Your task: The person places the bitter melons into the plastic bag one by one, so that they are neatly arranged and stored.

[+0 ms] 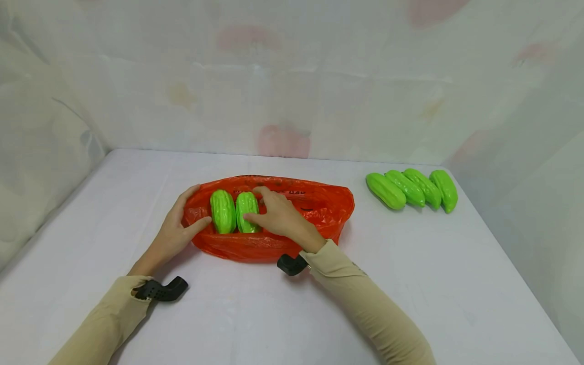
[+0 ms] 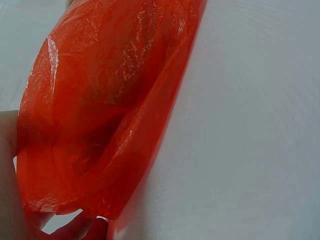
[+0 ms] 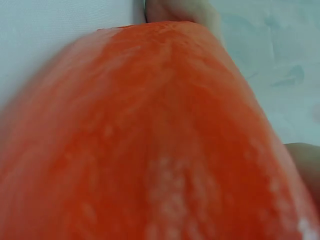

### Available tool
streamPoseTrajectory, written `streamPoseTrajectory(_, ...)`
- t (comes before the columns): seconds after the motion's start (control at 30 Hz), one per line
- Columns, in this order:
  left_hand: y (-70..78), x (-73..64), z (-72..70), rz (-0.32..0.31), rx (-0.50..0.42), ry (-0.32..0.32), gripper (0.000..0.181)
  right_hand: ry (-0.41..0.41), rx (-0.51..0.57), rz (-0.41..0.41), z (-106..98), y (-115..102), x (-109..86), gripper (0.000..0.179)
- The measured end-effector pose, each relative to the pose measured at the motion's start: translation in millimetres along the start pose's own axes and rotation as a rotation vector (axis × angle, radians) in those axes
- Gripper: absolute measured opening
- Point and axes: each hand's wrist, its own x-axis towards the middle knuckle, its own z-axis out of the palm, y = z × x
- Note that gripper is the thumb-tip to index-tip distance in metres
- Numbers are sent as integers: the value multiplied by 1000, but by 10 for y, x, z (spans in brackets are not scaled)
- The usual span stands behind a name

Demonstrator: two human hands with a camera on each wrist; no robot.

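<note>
Two bright green bitter melons lie side by side inside a red plastic bag: the left melon [image 1: 223, 212] and the right melon [image 1: 246, 205]. The bag [image 1: 324, 218] lies on its side with its mouth spread wide. My left hand [image 1: 175, 230] grips the bag's left end, thumb over the rim and fingers outside. In the left wrist view, fingers [image 2: 75, 227] show below the crinkled bag [image 2: 100, 100]. My right hand [image 1: 283, 215] reaches into the mouth and holds the right melon, thumb on its front part and index finger by its far end. Red plastic [image 3: 165, 130] fills most of the right wrist view.
Several more bitter melons [image 1: 410, 187] lie in a row at the back right of the white table [image 1: 433, 284]. A pale patterned cloth [image 1: 342, 101] hangs behind the table and along its sides. Each wrist wears a black camera mount [image 1: 161, 290].
</note>
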Motion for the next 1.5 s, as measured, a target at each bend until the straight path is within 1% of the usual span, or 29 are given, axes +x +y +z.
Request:
streamPoseTrajectory(0.23, 2, 1, 1, 6, -4, 3, 77, 29, 44, -48, -84, 38, -38, 62)
streamPoseTrajectory(0.53, 7, 5, 5, 13, -1, 10, 77, 54, 65, -92, -181, 101, -111, 55)
streamPoseTrajectory(0.93, 6, 10, 5, 11, -4, 3, 77, 75, 127, -101, -297, 199, -174, 52)
streamPoseTrajectory(1.2, 4, 3, 4, 10, 1, 6, 77, 104, 153, -143, -392, 299, -239, 53)
streamPoseTrajectory(1.33, 2, 2, 4, 11, 5, 8, 77, 116, 155, -166, -460, 326, -284, 50)
streamPoseTrajectory(1.5, 3, 5, 7, 9, -1, 5, 77, 129, 161, -188, -551, 353, -327, 52)
